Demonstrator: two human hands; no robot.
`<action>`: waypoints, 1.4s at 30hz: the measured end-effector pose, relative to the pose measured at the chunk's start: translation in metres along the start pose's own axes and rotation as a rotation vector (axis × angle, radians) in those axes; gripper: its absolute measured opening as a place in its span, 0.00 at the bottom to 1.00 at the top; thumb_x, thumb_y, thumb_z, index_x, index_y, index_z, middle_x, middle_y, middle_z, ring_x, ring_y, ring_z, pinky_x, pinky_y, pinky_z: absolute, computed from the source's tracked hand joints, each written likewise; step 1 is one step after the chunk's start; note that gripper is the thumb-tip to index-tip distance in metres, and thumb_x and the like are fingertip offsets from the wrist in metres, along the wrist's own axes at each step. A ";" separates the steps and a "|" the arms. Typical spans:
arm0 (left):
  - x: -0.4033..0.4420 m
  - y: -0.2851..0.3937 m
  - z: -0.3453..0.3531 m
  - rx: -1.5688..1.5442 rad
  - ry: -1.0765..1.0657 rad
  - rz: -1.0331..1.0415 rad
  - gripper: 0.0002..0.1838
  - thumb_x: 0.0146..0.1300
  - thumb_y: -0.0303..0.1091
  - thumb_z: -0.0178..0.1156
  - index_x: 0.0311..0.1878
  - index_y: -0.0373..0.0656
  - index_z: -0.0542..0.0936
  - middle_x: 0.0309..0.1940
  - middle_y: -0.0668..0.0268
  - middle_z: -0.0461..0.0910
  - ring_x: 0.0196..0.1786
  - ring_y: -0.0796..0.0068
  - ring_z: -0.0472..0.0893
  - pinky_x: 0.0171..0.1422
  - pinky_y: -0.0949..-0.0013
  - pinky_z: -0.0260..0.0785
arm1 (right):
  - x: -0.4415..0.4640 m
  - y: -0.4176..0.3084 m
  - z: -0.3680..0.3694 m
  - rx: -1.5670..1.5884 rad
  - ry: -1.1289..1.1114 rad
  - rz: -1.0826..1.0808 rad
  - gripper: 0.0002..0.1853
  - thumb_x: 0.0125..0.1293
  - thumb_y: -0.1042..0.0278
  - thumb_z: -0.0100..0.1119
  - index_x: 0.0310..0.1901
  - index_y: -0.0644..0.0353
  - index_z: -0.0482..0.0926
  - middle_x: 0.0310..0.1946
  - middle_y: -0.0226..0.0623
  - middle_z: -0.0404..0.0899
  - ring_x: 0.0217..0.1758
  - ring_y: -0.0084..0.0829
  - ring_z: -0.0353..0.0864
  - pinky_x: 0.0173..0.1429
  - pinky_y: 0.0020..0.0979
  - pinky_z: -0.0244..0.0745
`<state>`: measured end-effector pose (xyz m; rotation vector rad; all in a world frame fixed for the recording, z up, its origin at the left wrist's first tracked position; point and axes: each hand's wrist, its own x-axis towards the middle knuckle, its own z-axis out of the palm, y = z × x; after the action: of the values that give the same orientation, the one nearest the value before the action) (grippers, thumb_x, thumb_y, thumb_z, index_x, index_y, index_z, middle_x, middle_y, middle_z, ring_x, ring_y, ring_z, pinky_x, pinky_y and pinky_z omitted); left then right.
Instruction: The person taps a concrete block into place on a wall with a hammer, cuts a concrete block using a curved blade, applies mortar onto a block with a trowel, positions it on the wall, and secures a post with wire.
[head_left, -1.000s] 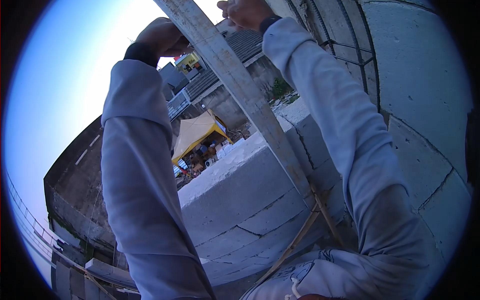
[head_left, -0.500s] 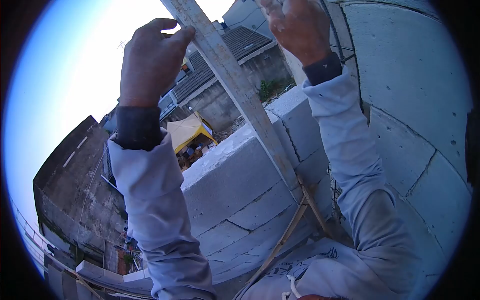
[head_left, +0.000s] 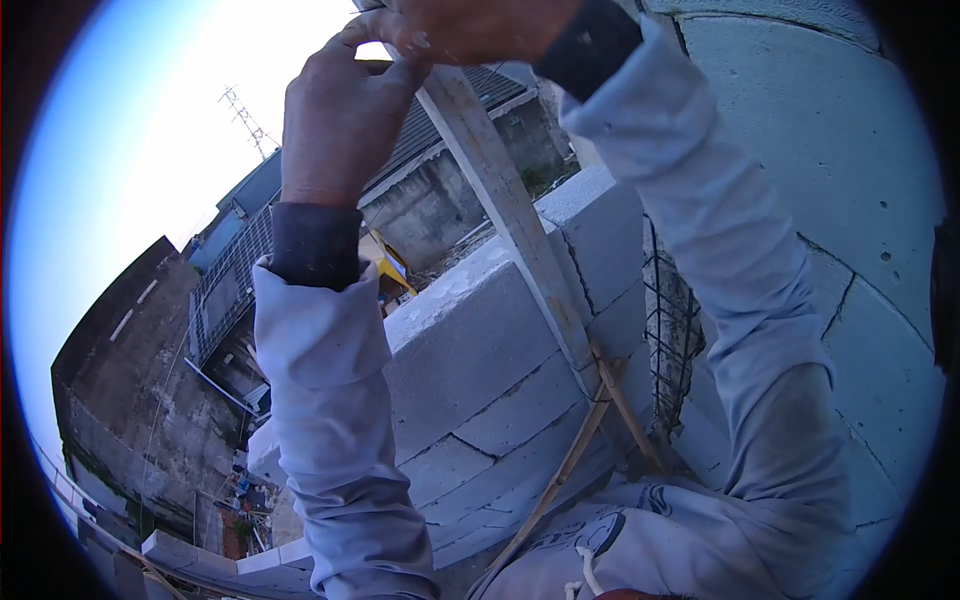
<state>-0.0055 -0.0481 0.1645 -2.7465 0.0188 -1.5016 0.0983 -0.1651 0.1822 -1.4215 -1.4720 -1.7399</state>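
A long, weathered plank (head_left: 500, 195) slants from the top of the view down to the block wall's corner. My left hand (head_left: 345, 125) is raised at its upper part, thumb against the plank's edge and fingers curled in. My right hand (head_left: 470, 28) reaches across the plank from the right, its fingers closed and meeting the left fingertips. A thin dark line (head_left: 368, 10), perhaps wire or string, shows by the right fingers. The top edge cuts off part of this hand, and what the fingers pinch is too small to make out.
A low wall of pale blocks (head_left: 470, 340) stands ahead; a taller block wall (head_left: 800, 120) rises at right. Crossed wooden sticks (head_left: 585, 430) meet the plank's foot beside a rebar cage (head_left: 665, 330). Beyond are roofs, a yellow canopy (head_left: 392, 265) and a dark building wall (head_left: 140, 390).
My right hand has swung left across the plank to meet my left hand. The left hand has shifted slightly right. The view has turned, uncovering the rebar cage and a pylon.
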 end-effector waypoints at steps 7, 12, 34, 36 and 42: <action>-0.002 -0.032 -0.029 -0.494 0.070 -0.028 0.20 0.60 0.34 0.60 0.53 0.31 0.79 0.44 0.54 0.84 0.48 0.65 0.83 0.55 0.68 0.72 | 0.030 -0.008 -0.002 -0.014 -0.236 0.034 0.12 0.54 0.61 0.63 0.30 0.64 0.83 0.31 0.51 0.83 0.38 0.45 0.85 0.45 0.41 0.79; -0.022 -0.029 -0.047 -0.490 0.030 -0.039 0.20 0.62 0.40 0.61 0.52 0.35 0.80 0.41 0.56 0.84 0.44 0.69 0.83 0.54 0.66 0.71 | 0.021 -0.003 0.022 0.033 -0.094 -0.124 0.12 0.54 0.61 0.62 0.27 0.64 0.81 0.28 0.49 0.82 0.36 0.47 0.83 0.43 0.44 0.78; 0.054 -0.088 -0.012 0.067 -0.229 -0.078 0.14 0.58 0.42 0.63 0.42 0.45 0.87 0.32 0.62 0.86 0.35 0.69 0.83 0.46 0.65 0.74 | -0.035 0.028 0.069 -0.009 -0.052 0.260 0.28 0.68 0.49 0.48 0.19 0.66 0.78 0.21 0.56 0.77 0.31 0.52 0.80 0.40 0.48 0.75; 0.065 -0.090 -0.002 0.059 -0.287 -0.079 0.14 0.58 0.42 0.63 0.42 0.44 0.87 0.32 0.63 0.86 0.35 0.70 0.83 0.47 0.66 0.75 | -0.037 0.033 0.073 -0.064 -0.079 0.086 0.28 0.67 0.49 0.48 0.21 0.68 0.79 0.22 0.56 0.77 0.29 0.53 0.80 0.40 0.48 0.75; 0.076 -0.090 -0.001 -0.031 -0.451 -0.117 0.14 0.59 0.42 0.64 0.42 0.43 0.86 0.32 0.63 0.85 0.35 0.72 0.82 0.48 0.68 0.75 | -0.027 0.026 0.073 0.452 -0.350 0.656 0.38 0.60 0.31 0.54 0.39 0.72 0.82 0.38 0.52 0.83 0.36 0.40 0.86 0.38 0.38 0.81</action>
<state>0.0354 0.0407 0.2302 -3.0877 -0.1248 -0.8703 0.1602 -0.1145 0.1620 -1.7352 -1.2409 -0.7399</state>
